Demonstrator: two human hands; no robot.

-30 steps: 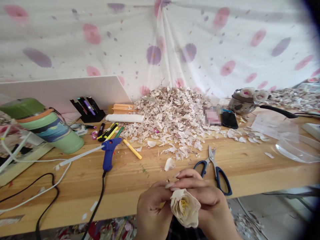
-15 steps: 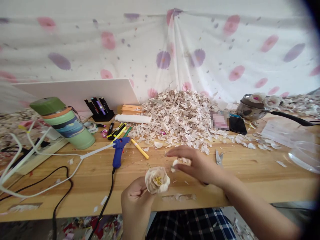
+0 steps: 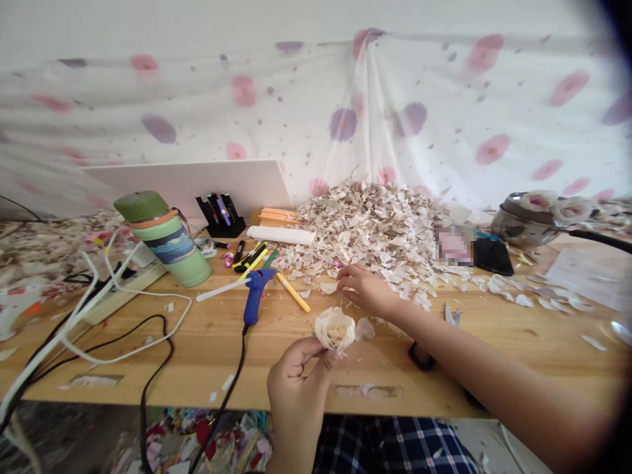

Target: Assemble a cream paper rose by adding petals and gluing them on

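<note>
My left hand (image 3: 301, 375) is closed around the base of a cream artificial flower (image 3: 335, 329), its layered petals facing up and toward me. Beyond it, my right hand (image 3: 368, 289) reaches over the table at the front edge of a heap of dry, pale petals (image 3: 375, 224). Its fingers are slightly bent and apart, with no object visible in them. Close to those fingertips lies a loose petal (image 3: 328, 288). Another pale petal (image 3: 365, 329) shows just right of the flower. My right forearm covers part of the scissors (image 3: 451, 315).
Left of the flower lies a blue glue gun (image 3: 254, 299) with its black cord. A green bottle (image 3: 170, 243), white cables and a power strip (image 3: 123, 293) occupy the left side. Markers (image 3: 293, 293) lie mid-table. At right are a phone (image 3: 494, 255) and a pot (image 3: 528, 220) bearing flowers.
My right hand has moved farther out, to the petal heap's edge. My left hand has raised the flower slightly and turned it. The view has shifted left.
</note>
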